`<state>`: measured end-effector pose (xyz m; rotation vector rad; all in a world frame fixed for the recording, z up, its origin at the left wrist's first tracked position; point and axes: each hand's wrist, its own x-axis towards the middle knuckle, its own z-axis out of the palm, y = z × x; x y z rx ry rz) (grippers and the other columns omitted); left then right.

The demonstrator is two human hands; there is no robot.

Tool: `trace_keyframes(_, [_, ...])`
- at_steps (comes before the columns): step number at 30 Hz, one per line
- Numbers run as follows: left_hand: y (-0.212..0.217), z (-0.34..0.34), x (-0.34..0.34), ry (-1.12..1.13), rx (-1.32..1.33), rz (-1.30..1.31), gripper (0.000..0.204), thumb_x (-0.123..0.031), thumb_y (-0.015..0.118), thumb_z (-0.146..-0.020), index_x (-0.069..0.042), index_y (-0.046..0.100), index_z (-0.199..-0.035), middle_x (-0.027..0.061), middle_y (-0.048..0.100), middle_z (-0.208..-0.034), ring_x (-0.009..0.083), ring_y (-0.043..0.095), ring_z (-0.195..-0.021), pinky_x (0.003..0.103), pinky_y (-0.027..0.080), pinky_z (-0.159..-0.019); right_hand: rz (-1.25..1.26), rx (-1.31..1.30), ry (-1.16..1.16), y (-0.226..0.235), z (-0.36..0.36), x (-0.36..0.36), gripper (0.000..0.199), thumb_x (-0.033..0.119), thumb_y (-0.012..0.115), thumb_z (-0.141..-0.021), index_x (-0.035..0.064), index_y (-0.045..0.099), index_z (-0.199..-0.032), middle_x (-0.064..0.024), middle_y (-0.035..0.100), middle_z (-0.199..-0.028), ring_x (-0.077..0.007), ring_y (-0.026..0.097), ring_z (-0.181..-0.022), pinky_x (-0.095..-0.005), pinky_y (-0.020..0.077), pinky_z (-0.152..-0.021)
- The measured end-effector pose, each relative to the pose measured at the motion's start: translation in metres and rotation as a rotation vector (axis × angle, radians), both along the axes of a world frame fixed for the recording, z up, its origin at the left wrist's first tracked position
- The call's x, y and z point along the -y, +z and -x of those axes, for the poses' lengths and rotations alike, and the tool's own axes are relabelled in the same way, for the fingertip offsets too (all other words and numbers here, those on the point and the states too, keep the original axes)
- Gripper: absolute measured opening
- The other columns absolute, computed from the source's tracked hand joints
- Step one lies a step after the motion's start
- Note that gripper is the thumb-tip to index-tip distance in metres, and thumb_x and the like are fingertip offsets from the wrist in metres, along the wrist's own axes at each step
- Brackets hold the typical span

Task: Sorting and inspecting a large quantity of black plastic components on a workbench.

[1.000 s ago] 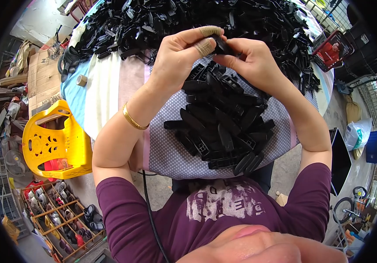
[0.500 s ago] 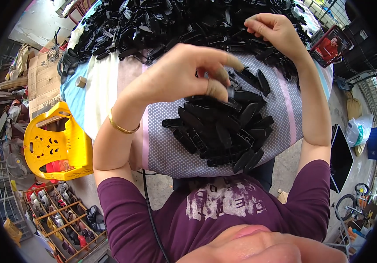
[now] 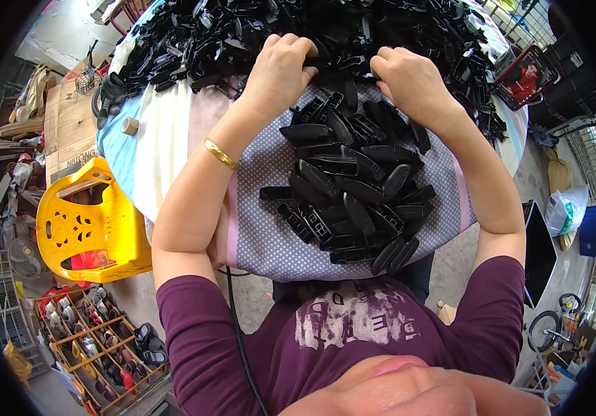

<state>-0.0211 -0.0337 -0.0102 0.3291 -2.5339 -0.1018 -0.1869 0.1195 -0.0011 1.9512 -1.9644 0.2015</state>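
A large pile of black plastic parts [image 3: 194,45] covers the far side of the cloth-covered table [image 3: 256,239]. At its near edge, my left hand [image 3: 281,76] has its fingers curled in among the parts, thumb toward the right. My right hand [image 3: 409,83] is a short way to the right, its fingers also bent closed against the pile. Whatever the fingertips grip is dark and mostly hidden. Nearer to me lies a smaller heap of long, rounded black plastic pieces [image 3: 360,213], some smooth side up, others showing slotted insides. Neither hand touches the heap's middle.
A tape roll [image 3: 129,126] sits on the table's left part. Left of the table stands a yellow plastic chair [image 3: 69,229], with a shoe rack [image 3: 97,347] below it. A phone [image 3: 525,78] showing a picture is at the right edge. A bicycle [image 3: 554,326] stands farther right.
My left hand has gone from above the near heap to the far pile, up and leftward. My right hand has come lower and a little left, so both hands now sit at the pile's edge.
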Motion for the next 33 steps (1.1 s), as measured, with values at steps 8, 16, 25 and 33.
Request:
trace_keyframes(8, [0.011, -0.009, 0.005, 0.053, -0.167, -0.378, 0.037, -0.006, 0.069, -0.072, -0.001, 0.059, -0.107, 0.0159, 0.064, -0.091, 0.0254, 0.063, -0.083, 0.033, 0.05, -0.074, 0.15, 0.197, -0.022, 0.0, 0.006, 0.001, 0.026, 0.001, 0.054, -0.077, 0.0068, 0.056, -0.102, -0.0073, 0.059, -0.085, -0.0235, 0.061, -0.074, -0.0317, 0.0507, -0.067])
trace_keyframes(16, [0.022, -0.01, -0.044, -0.473, -0.268, -1.586, 0.03, -0.004, 0.059, -0.085, 0.004, 0.051, -0.113, 0.0106, 0.059, -0.1, 0.0189, 0.063, -0.088, 0.03, 0.054, -0.079, 0.561, 1.166, 0.263, 0.021, -0.012, -0.005, 0.021, 0.0, 0.054, -0.087, 0.0001, 0.056, -0.108, -0.0056, 0.063, -0.091, -0.0154, 0.065, -0.084, -0.0224, 0.0518, -0.07])
trace_keyframes(25, [0.02, -0.01, -0.045, -0.433, -0.42, -1.524, 0.029, -0.004, 0.055, -0.088, 0.001, 0.051, -0.116, 0.0116, 0.06, -0.104, 0.0211, 0.062, -0.093, 0.035, 0.052, -0.085, 0.473, 0.595, 0.451, 0.019, -0.026, -0.003, 0.026, -0.005, 0.064, -0.075, -0.0031, 0.059, -0.101, -0.0122, 0.063, -0.1, -0.0185, 0.064, -0.085, -0.0266, 0.0522, -0.073])
trace_keyframes(33, [0.024, -0.012, -0.046, -0.29, -0.43, -1.197, 0.03, -0.004, 0.062, -0.083, 0.005, 0.058, -0.112, 0.0075, 0.065, -0.095, 0.0096, 0.061, -0.083, 0.022, 0.051, -0.077, 0.442, 0.679, 0.388, 0.019, -0.032, -0.006, 0.019, -0.002, 0.068, -0.074, -0.0047, 0.062, -0.092, -0.0131, 0.065, -0.096, -0.0195, 0.065, -0.082, -0.0273, 0.0537, -0.07])
